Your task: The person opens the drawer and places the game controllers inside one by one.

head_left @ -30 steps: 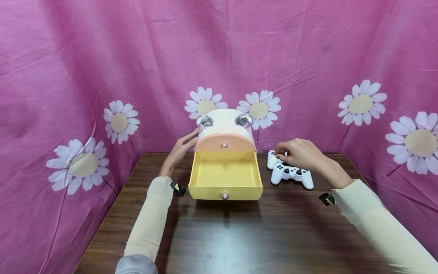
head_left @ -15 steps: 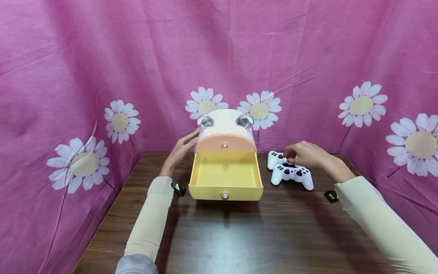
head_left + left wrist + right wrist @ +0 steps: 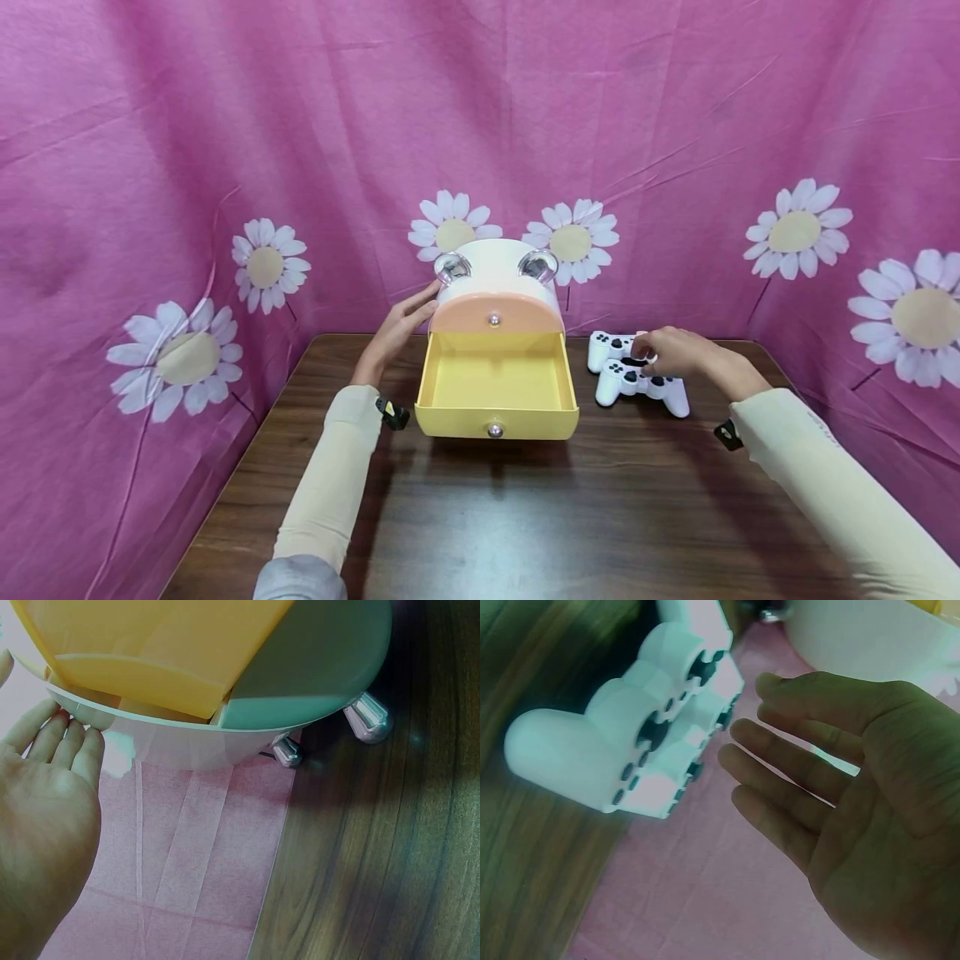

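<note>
A small white drawer box [image 3: 492,265] stands mid-table, with two shiny round eyes on top. Its lower yellow drawer [image 3: 450,423] is pulled out, while the peach upper drawer [image 3: 465,312] is in place. Against the box's left side, my left hand [image 3: 392,335] rests with extended fingertips touching the wall [image 3: 187,746]. Two white game controllers lie to the right: a rear controller [image 3: 597,358] and a front controller [image 3: 611,388] overlapping it in the head view. Over them hovers my right hand [image 3: 678,352], its fingers loosely bent and visibly apart from the controllers in the right wrist view.
The dark wooden table [image 3: 487,517] extends in front of the box. A pink cloth [image 3: 337,125] with printed daisies hangs behind and on both sides. Silver feet [image 3: 367,718] jut from the box's underside in the left wrist view.
My right hand has shifted right, then lowered over the controllers. The left hand, the box, its drawers and the controllers stay where they were.
</note>
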Action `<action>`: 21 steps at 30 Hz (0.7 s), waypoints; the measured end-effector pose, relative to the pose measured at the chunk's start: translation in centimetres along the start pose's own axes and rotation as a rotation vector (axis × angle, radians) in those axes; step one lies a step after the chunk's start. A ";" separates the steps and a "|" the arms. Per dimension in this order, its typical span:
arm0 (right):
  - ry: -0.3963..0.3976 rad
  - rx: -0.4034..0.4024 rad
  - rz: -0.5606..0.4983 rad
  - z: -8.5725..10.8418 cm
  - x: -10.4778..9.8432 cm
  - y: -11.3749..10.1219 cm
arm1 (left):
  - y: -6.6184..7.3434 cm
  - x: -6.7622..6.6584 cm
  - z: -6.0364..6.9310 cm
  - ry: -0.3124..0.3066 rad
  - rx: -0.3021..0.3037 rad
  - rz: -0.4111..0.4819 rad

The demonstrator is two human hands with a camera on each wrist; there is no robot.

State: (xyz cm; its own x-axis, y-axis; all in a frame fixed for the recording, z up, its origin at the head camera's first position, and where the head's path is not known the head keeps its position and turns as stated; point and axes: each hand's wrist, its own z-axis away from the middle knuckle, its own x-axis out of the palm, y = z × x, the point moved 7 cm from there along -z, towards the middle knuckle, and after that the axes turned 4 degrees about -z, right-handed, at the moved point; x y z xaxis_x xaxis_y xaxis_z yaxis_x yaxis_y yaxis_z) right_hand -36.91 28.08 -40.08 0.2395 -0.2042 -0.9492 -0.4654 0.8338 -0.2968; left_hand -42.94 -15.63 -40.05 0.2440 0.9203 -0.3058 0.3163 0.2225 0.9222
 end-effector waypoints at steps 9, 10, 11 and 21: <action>-0.041 0.023 -0.029 -0.5 2.2 1.6 | -0.1 0.0 0.0 0.006 -0.014 -0.019; -0.041 0.029 -0.028 -0.6 2.4 1.9 | -0.1 0.0 0.1 0.007 -0.013 -0.025; -0.037 0.026 -0.023 -0.7 2.6 2.1 | -0.1 0.0 0.1 0.007 -0.012 -0.028; -0.021 -0.015 -0.019 -1.2 4.4 2.4 | 0.0 0.0 0.1 0.004 -0.005 -0.020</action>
State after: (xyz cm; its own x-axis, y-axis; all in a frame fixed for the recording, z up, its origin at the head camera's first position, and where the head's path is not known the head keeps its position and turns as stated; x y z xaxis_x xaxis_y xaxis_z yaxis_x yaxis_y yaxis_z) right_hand -37.96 28.55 -45.08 0.2663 -0.2086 -0.9410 -0.4737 0.8219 -0.3162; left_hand -42.83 -15.68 -40.08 0.2344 0.9169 -0.3229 0.3167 0.2420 0.9171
